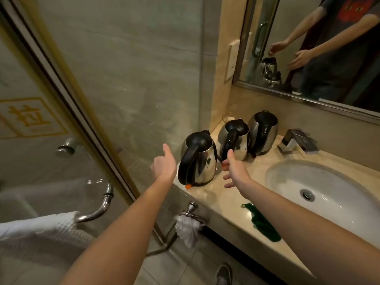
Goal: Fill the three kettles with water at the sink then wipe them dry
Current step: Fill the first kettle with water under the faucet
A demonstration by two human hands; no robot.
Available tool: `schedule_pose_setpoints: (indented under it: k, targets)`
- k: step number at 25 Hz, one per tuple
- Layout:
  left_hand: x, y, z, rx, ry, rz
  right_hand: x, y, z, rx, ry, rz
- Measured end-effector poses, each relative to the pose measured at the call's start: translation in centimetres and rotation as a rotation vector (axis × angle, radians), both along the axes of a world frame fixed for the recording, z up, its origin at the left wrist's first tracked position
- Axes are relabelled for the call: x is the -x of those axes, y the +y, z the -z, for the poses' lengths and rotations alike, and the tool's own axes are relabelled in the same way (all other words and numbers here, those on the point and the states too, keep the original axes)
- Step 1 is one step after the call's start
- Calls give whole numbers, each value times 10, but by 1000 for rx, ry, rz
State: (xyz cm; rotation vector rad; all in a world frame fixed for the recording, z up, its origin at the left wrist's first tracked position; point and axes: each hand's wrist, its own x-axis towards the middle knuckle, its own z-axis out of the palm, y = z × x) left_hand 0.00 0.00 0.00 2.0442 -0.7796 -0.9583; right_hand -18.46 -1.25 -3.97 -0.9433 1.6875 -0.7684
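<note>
Three kettles wait in a row on the desk (205, 195): the nearest kettle (202, 161) stands between our two grips, the middle kettle (236, 134) just beyond the thumb of our right grip (236, 170), and the far kettle (265, 130) further beyond it, beside the tap (298, 141). Both grips are unclenched and hold nothing. The left grip (164, 164) hovers just left of the nearest kettle's black handle with its thumb raised, and the right grip has its fingers spread close to that kettle's other flank. We judge this to be the opening reach of the filling step, aimed at the nearest kettle. The next move calls for closing one grip round the handle, lifting the kettle clear of its neighbour, carrying it rightward past the right grip to the sink (339, 177), and getting its lid open under the tap. The green cloth (261, 223) lies on the desk edge below the right wrist, handy for the wiping later. Much is hard to tell: all three lids look closed, so we cannot see whether any kettle holds water; the left grip's fingers are mostly hidden behind its own back; whether the right grip touches either kettle is unclear; the orange bits at the nearest kettle's base are too small to name; and the sink is cut off at the right edge of our view.
</note>
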Motion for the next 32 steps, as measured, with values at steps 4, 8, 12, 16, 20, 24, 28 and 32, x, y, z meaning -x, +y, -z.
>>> schedule_pose_setpoints:
  k: [4,8,12,16,20,24,28,32]
  targets:
    - [6,-32,21,-90,-5,-14,-3,-28,11,-87,-7,5]
    - [20,-53,38,-110,20,4,-6,-50,19,-125,-21,-12]
    - [29,-57,54,-102,92,-53,-10,-63,25,-143,-17,-26]
    - [29,-58,58,-73,163,-113,-16,-66,27,-153,-36,-12]
    - [30,-50,52,-40,217,-173,-17,-60,22,-147,-35,0]
    - [27,-32,39,-10,275,-173,-16,-39,8,-128,-42,-4]
    - [30,-3,20,33,291,-119,-8,-4,-16,-39,-51,-2]
    - [42,36,-5,93,267,-34,6,46,-40,226,6,-22]
